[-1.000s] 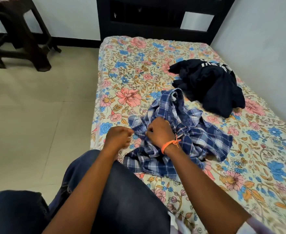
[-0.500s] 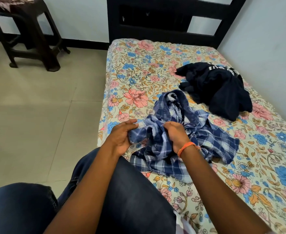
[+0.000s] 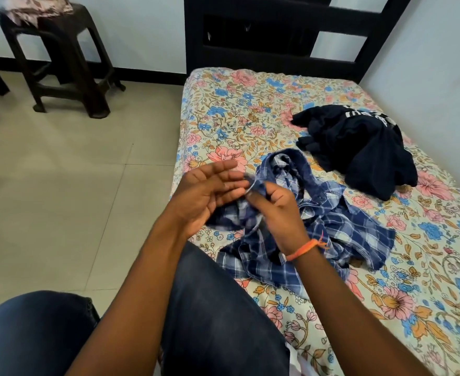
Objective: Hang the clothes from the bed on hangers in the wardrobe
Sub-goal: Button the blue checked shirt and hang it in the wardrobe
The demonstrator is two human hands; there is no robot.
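Plaid shirt (image 3: 299, 221) on bed (image 3: 250, 109); right hand (image 3: 275, 210) pinches its edge, left hand (image 3: 204, 194) open alongside.

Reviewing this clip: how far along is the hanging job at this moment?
Nothing looks hung yet: no hanger or wardrobe is in view. In hand: the right hand pinches an edge of the plaid shirt, most of which lies crumpled on the bed, while the left hand is open beside it. Left: this shirt and the dark garment further up the bed.
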